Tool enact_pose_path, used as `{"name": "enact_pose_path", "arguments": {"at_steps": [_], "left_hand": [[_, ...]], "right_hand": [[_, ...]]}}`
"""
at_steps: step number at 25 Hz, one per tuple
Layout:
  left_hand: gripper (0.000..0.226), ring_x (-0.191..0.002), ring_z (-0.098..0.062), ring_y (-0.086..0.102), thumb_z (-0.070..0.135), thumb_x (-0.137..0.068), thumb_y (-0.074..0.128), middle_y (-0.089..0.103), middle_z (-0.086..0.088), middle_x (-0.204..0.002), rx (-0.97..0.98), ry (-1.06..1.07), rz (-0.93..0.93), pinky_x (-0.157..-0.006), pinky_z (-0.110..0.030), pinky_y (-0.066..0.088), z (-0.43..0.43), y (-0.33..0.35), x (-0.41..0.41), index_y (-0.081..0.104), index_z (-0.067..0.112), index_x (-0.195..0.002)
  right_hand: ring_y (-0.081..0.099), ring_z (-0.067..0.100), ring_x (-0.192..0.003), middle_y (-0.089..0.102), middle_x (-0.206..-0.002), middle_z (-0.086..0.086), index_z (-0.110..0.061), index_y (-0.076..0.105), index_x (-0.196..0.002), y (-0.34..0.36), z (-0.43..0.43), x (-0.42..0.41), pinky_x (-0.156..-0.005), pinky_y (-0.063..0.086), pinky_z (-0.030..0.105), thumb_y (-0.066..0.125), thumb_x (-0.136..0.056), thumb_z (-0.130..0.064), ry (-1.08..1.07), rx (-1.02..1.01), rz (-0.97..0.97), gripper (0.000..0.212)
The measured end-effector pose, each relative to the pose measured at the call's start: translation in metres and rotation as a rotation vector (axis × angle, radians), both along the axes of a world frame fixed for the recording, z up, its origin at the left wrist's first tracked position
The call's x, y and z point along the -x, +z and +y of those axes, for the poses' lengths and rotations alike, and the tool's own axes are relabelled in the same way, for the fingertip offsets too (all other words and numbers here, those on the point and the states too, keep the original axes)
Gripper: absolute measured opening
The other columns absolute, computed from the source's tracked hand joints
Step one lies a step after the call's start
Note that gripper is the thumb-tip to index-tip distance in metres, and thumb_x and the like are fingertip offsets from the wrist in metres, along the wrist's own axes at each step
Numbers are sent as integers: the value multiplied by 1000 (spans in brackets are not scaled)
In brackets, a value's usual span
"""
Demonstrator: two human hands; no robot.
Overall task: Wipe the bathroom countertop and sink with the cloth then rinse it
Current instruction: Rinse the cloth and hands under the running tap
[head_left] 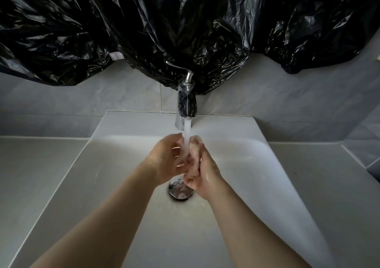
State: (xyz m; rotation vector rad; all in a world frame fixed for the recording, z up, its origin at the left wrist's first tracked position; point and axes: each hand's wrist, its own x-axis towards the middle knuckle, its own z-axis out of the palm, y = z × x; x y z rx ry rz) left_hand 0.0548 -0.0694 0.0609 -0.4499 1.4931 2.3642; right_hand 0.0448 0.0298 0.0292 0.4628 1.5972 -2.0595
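Your left hand [166,161] and right hand [202,171] press together, fingers loosely curled on each other under the running water [186,142], above the sink [257,175] drain [180,191]. No cloth is visible.

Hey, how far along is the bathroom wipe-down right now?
Seemingly near the end. No cloth is in view, so the wiping cannot be confirmed. In hand: the faucet runs, and the left hand and right hand rub together under the stream above the drain. Left: shutting off the water.
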Motion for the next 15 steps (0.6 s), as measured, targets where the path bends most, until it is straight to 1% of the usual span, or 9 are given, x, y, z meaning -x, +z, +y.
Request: {"name": "enact_pose_path", "arguments": {"at_steps": [1, 2, 4, 6, 9, 12, 13, 14, 15], "left_hand": [[22, -66, -23, 58, 23, -92, 46, 58, -10, -73, 151, 78, -52, -65, -31, 54, 2, -6, 2, 58, 6, -83], [26, -63, -21, 59, 28, -94, 47, 60, -9, -74, 251, 131, -91, -56, -27, 53, 3, -12, 5, 60, 6, -86], [33, -57, -19, 61, 36, -93, 47, 63, -6, -68, 139, 138, -182, -47, -21, 48, 5, -18, 8, 62, 8, -84], [33, -42, -14, 55, 32, -93, 45, 57, -1, -51, 0, 114, -228, -40, -15, 41, 11, -18, 3, 54, 13, -68], [30, -47, -13, 59, 34, -96, 44, 60, -1, -56, -67, 134, -159, -43, -17, 46, 23, -22, -3, 55, 16, -75], [28, -48, -12, 54, 30, -97, 43, 55, -1, -65, 242, 120, -24, -45, -20, 47, 23, -28, -4, 53, 17, -74], [26, -53, -15, 52, 26, -97, 44, 53, -2, -68, 345, 99, 23, -51, -24, 47, 20, -28, -4, 52, 16, -75], [22, -58, -16, 52, 21, -97, 45, 53, -4, -70, 445, 59, 76, -55, -26, 48, 16, -29, -4, 52, 13, -77], [17, -60, -16, 52, 15, -96, 46, 53, -5, -73, 530, 37, 124, -56, -25, 48, 12, -29, -5, 51, 11, -81]], "right_hand": [[53, 11, -48, 61, -74, -4, -20, 67, -101, 0, -3, -2, -49, 35, 22, 42, -93, -54, 6, -54, 109, 43], [59, 13, -58, 62, -82, -3, -22, 65, -99, 1, -8, -7, -54, 41, 25, 42, -93, -53, 3, -213, 279, 39], [60, 17, -81, 56, -96, -2, -25, 57, -95, -3, -15, -17, -72, 49, 31, 41, -94, -54, 24, -529, 572, 33], [57, 20, -84, 51, -92, -2, -24, 52, -94, 0, -17, -18, -72, 45, 30, 39, -95, -51, 47, -637, 641, 30], [53, 23, -83, 54, -78, -2, -20, 56, -79, 3, -11, -6, -68, 36, 26, 40, -99, -38, 32, -669, 645, 30], [60, 30, -99, 67, -100, 13, -8, 66, -100, 3, -11, 5, -86, 46, 33, 31, -100, -37, 62, -698, 479, 46], [63, 31, -93, 69, -97, 13, -11, 68, -96, 0, -10, 9, -83, 50, 35, 31, -99, -39, 87, -643, 389, 47], [65, 26, -78, 69, -85, 9, -16, 68, -86, 3, -6, 9, -71, 53, 33, 32, -98, -43, 93, -553, 312, 47], [61, 18, -62, 64, -72, 2, -19, 65, -75, 4, -1, 11, -58, 49, 27, 33, -98, -46, 83, -466, 254, 47]]}}
